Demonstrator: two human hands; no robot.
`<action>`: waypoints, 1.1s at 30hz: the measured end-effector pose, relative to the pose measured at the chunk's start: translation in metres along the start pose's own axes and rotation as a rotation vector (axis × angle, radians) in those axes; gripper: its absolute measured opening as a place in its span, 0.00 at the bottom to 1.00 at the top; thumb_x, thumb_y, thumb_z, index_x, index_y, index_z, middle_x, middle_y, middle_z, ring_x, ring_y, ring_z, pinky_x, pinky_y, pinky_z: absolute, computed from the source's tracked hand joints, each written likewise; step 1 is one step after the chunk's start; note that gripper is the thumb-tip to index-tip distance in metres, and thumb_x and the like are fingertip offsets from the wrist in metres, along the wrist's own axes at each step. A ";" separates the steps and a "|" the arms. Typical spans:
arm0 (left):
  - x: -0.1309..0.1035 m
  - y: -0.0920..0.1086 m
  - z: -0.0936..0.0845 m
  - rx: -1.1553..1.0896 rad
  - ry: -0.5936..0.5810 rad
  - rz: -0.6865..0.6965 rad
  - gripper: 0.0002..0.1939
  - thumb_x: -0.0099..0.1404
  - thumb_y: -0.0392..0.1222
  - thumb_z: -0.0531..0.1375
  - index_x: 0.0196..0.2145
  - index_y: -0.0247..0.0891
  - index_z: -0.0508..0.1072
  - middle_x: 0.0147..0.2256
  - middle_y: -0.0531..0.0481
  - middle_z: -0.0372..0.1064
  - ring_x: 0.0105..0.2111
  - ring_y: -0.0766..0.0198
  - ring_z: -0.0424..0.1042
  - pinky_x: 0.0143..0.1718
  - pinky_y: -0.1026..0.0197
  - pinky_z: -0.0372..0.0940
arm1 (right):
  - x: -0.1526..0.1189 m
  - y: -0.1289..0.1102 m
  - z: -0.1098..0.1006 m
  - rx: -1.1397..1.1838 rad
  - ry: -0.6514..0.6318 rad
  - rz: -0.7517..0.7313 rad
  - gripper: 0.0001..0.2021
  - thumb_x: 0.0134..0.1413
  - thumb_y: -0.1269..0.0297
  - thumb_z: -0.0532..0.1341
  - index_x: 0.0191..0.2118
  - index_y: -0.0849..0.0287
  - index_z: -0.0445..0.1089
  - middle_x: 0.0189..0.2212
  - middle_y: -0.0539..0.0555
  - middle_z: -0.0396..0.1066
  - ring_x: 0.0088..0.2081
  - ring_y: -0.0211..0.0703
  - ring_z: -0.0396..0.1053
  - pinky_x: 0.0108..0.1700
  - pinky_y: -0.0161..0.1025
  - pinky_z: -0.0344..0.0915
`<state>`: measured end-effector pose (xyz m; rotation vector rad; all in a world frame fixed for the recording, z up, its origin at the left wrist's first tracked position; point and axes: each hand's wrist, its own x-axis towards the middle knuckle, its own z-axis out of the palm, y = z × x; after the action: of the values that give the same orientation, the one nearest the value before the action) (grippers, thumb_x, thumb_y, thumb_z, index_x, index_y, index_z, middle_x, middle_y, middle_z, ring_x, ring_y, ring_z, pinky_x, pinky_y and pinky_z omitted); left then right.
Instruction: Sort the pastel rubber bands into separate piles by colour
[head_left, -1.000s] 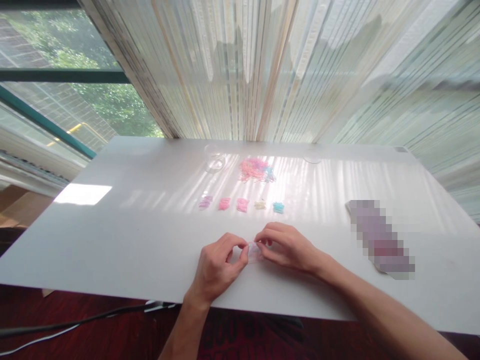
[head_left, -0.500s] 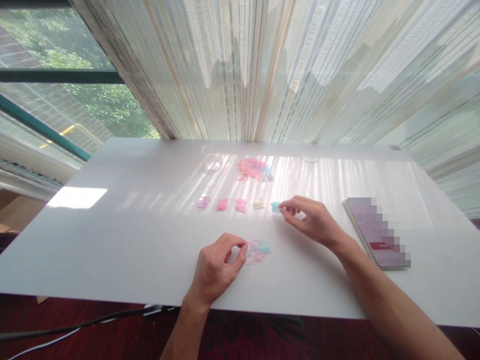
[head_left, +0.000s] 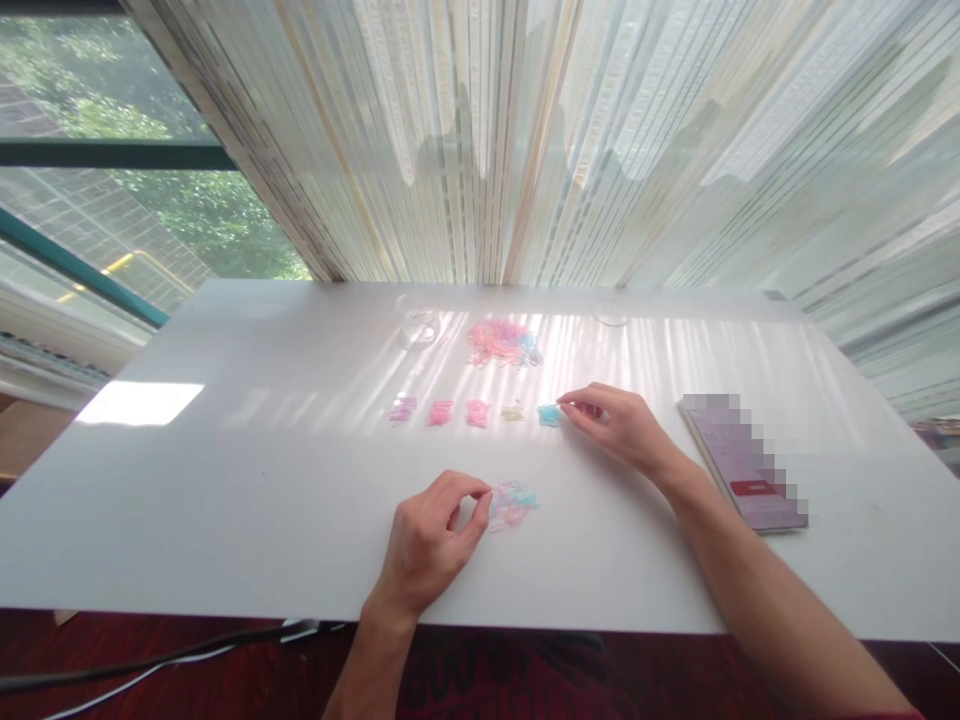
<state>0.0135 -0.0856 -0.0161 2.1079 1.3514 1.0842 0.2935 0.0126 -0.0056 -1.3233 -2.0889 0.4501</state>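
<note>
At the left edge of a loose mixed heap of small thin pastel pieces [head_left: 516, 505], my left hand [head_left: 435, 540] pinches thumb and forefinger together; whatever is between the tips is too small to make out. My right hand [head_left: 615, 425] hovers just right of a little light-blue pile [head_left: 549, 415], its thumb and forefinger tips slightly apart, nothing visible between them. That pile ends a row with a pale yellow pile [head_left: 513, 412], a pink pile [head_left: 478, 413], a deeper pink pile [head_left: 440, 412] and a purple pile [head_left: 403, 410]. The pieces look like tiny clips or loops.
Behind the row lies a larger mixed heap [head_left: 504, 342], mostly pink. A clear round dish [head_left: 418, 330] stands left of it, and another clear round rim [head_left: 611, 317] is farther right. A phone-like slab [head_left: 731, 465] rests on the white table [head_left: 225, 500] beside my right forearm.
My right hand has drawn slightly back from the light-blue pile, which now shows whole. My left hand keeps its pinch at the near heap. The view has shifted a little.
</note>
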 end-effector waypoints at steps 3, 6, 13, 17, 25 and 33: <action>0.000 0.000 0.000 0.002 -0.001 -0.002 0.04 0.71 0.37 0.59 0.37 0.39 0.74 0.33 0.52 0.74 0.21 0.71 0.59 0.26 0.66 0.61 | 0.001 0.004 0.005 0.004 0.007 0.022 0.12 0.67 0.58 0.59 0.40 0.55 0.78 0.29 0.52 0.73 0.25 0.38 0.65 0.30 0.37 0.67; 0.000 0.000 0.000 -0.005 -0.004 -0.002 0.04 0.71 0.36 0.59 0.38 0.39 0.74 0.34 0.52 0.74 0.21 0.71 0.59 0.25 0.66 0.61 | 0.001 0.006 0.009 0.016 0.012 0.037 0.13 0.67 0.56 0.59 0.41 0.55 0.79 0.29 0.52 0.74 0.25 0.38 0.65 0.30 0.37 0.66; -0.001 -0.002 0.000 -0.006 -0.011 0.001 0.03 0.70 0.35 0.60 0.38 0.40 0.73 0.34 0.53 0.74 0.21 0.71 0.58 0.26 0.66 0.60 | 0.002 0.002 0.008 0.021 0.009 0.061 0.13 0.66 0.57 0.59 0.41 0.56 0.79 0.29 0.52 0.73 0.25 0.38 0.65 0.30 0.37 0.66; -0.001 -0.001 0.000 -0.008 -0.021 -0.005 0.03 0.71 0.36 0.59 0.38 0.40 0.74 0.34 0.52 0.74 0.22 0.70 0.59 0.26 0.66 0.61 | 0.002 0.000 0.009 0.039 0.061 0.071 0.14 0.67 0.55 0.59 0.41 0.55 0.80 0.26 0.51 0.71 0.24 0.38 0.63 0.29 0.37 0.65; 0.000 -0.001 -0.001 -0.002 -0.023 0.002 0.04 0.71 0.36 0.59 0.38 0.40 0.74 0.34 0.52 0.74 0.21 0.70 0.60 0.26 0.66 0.61 | 0.003 0.000 0.012 0.016 0.025 0.067 0.14 0.66 0.56 0.58 0.40 0.55 0.80 0.26 0.51 0.69 0.25 0.39 0.64 0.29 0.37 0.65; -0.001 -0.001 -0.001 -0.001 -0.030 -0.011 0.04 0.71 0.36 0.59 0.38 0.40 0.74 0.34 0.52 0.75 0.21 0.70 0.59 0.26 0.66 0.61 | 0.000 0.001 0.007 -0.036 -0.020 0.079 0.12 0.64 0.66 0.57 0.42 0.55 0.79 0.29 0.52 0.72 0.27 0.40 0.66 0.33 0.38 0.66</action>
<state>0.0122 -0.0860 -0.0167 2.1048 1.3471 1.0442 0.2891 0.0133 -0.0112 -1.4312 -2.0753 0.4634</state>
